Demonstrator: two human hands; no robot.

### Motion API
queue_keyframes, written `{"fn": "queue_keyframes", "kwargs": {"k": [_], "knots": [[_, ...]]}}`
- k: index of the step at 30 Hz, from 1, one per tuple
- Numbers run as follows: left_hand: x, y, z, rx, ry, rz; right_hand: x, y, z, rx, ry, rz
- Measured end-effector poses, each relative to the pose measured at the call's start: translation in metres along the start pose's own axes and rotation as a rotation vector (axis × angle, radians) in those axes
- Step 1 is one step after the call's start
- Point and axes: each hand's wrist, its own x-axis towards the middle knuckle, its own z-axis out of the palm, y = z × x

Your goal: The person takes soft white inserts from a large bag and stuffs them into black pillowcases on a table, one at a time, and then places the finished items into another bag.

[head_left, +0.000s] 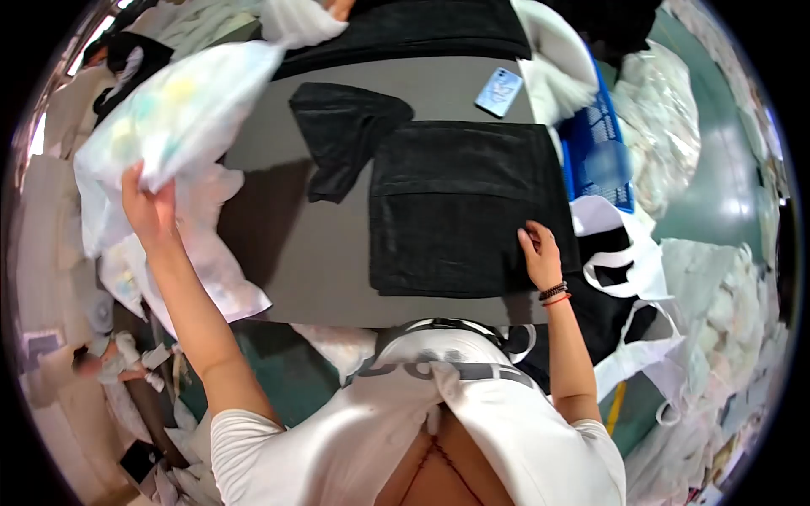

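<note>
On the grey table (337,287) lies a folded black cloth (460,211), flat and roughly square. A smaller crumpled black piece (346,131) touches its upper left corner. My left hand (153,207) is raised at the left, its fingers closed on the lower edge of a white plastic bag (181,110) with faint coloured patches. My right hand (540,250) rests over the right part of the folded cloth, fingers curled; whether it pinches the fabric is too small to tell.
A phone (499,92) lies near the table's right edge. Beyond it stand a blue basket (599,139) and white bags (658,118). More black fabric (405,29) covers the far side, where another person's hand (340,8) shows. White straps (620,253) hang at the right.
</note>
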Motion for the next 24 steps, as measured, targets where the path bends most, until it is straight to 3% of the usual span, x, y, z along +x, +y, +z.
{"fn": "queue_keyframes", "kwargs": {"k": [1,3,4,6,7,8,10,12,14,15,16,18,19,20,21,22,24], "knots": [[-0.037,-0.014,0.023,0.005,-0.098,-0.012,0.001,-0.013,-0.006,0.199,0.087,0.016],[-0.102,-0.084,0.016,-0.029,-0.195,-0.193,-0.002,-0.064,-0.034,0.249,0.225,-0.125],[-0.144,-0.124,0.035,0.034,-0.091,-0.232,-0.012,-0.107,-0.055,0.253,0.295,-0.258],[-0.220,-0.185,0.072,0.393,-0.153,-0.248,-0.015,-0.137,-0.079,0.120,0.393,-0.560],[-0.253,-0.207,0.070,0.784,-0.196,-0.327,-0.016,-0.143,-0.079,0.020,0.348,-0.579],[-0.276,-0.226,0.067,0.799,-0.378,-0.513,-0.014,-0.148,-0.077,-0.082,0.303,-0.596],[-0.324,-0.260,0.067,0.921,-0.638,-0.506,0.000,-0.090,-0.026,-0.333,-0.003,-0.537],[-0.314,-0.252,0.080,0.922,-0.785,-0.385,0.000,-0.047,0.012,-0.463,-0.071,-0.529],[-0.276,-0.235,0.083,1.182,-0.802,-0.285,0.006,-0.071,0.008,-0.404,-0.103,-0.516],[-0.264,-0.223,0.092,1.350,-0.742,0.072,0.011,-0.074,0.017,-0.427,-0.069,-0.543],[-0.249,-0.204,0.122,1.392,-0.746,0.289,0.013,-0.080,0.029,-0.422,-0.080,-0.539],[-0.221,-0.215,0.164,1.185,-0.865,0.468,0.029,-0.093,0.052,-0.469,-0.069,-0.661],[-0.209,-0.234,0.179,1.081,-0.943,0.529,0.037,-0.101,0.061,-0.517,-0.170,-0.654],[-0.201,-0.266,0.189,1.096,-0.982,0.507,0.040,-0.107,0.065,-0.566,-0.275,-0.644],[-0.194,-0.298,0.183,1.177,-1.031,0.418,0.039,-0.120,0.054,-0.462,-0.556,-0.522],[-0.205,-0.293,0.189,1.179,-1.024,0.393,0.028,-0.106,0.047,-0.462,-0.579,-0.517],[-0.230,-0.273,0.210,1.497,-1.626,-0.270,0.001,-0.057,0.010,0.205,-0.735,-0.474]]}}
